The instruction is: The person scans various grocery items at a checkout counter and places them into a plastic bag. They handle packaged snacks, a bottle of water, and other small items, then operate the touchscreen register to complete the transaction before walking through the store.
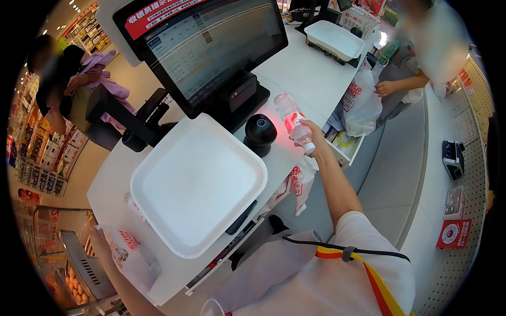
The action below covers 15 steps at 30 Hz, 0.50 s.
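In my right hand (312, 134) is a clear plastic water bottle (294, 120) with a red and white label. Its white cap points back toward me, and red light from the black dome-shaped scanner (260, 132) falls around it. My left hand (99, 243), at the lower left, grips the upper edge of a white plastic bag (132, 256) with red print. That bag rests at the counter's left end, and its contents are mostly hidden. Between my hands sits a wide white weighing tray (199, 185).
A checkout monitor (217, 43) stands behind the tray on the white counter (276, 75). More bags (302, 183) hang at the counter's near edge, by an open drawer (348, 152). A person (79, 87) stands across the counter; a co-worker (435, 51) handles a bag at right.
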Available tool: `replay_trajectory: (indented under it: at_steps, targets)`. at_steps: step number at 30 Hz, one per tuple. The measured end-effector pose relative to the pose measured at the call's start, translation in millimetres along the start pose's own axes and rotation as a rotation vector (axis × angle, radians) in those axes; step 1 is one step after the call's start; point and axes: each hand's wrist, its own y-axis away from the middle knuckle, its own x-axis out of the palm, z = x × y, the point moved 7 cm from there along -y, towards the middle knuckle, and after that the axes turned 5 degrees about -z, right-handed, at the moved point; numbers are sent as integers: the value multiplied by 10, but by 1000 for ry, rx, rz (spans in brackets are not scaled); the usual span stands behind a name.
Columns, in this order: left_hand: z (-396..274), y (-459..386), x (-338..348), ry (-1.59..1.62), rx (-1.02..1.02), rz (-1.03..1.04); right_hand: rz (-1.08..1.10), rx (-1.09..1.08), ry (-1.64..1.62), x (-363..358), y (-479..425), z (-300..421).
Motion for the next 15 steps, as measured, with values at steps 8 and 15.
replay_trajectory:
  at_steps: [8,15]
  targets:
    - [-234,308,-437,-340,-181,-92,4,121,71,-72,-321,70]
    - [-1027,381,-885,-63,-177,-220,-26,40,-19,-197,-175,203]
